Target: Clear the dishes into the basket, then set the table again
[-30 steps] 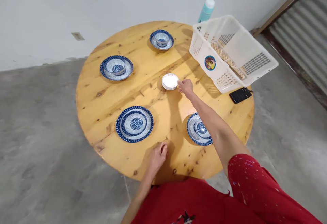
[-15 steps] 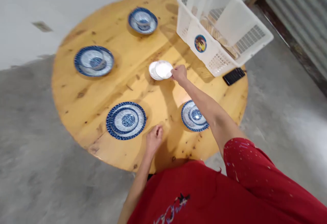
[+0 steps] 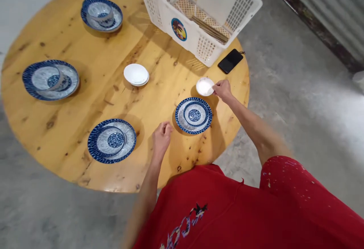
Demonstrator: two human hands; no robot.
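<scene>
My right hand (image 3: 222, 90) pinches the rim of a small white dish (image 3: 204, 86), just beyond a blue-and-white plate (image 3: 209, 115) with a patterned bowl (image 3: 194, 115) on it. Whether the dish touches the table I cannot tell. To the left, my left hand (image 3: 162, 138) hovers near the table edge, fingers curled and nothing seen in them. It is between that plate and another blue-rimmed plate (image 3: 131, 143), which carries a bowl (image 3: 115, 140). A small stack of white dishes (image 3: 135, 74) sits near the middle of the round wooden table (image 3: 96, 78).
A white plastic basket (image 3: 193, 48) with chopsticks (image 3: 212, 30) inside stands at the far side. Beside it lies a black phone (image 3: 231, 61). Two more plates, one at left (image 3: 28, 80) and one at far left (image 3: 118, 16), each bear a bowl.
My right hand has lifted one white dish off the stack and carried it right, to beside the right-hand plate. My view has shifted to the right; the left hand stays curled.
</scene>
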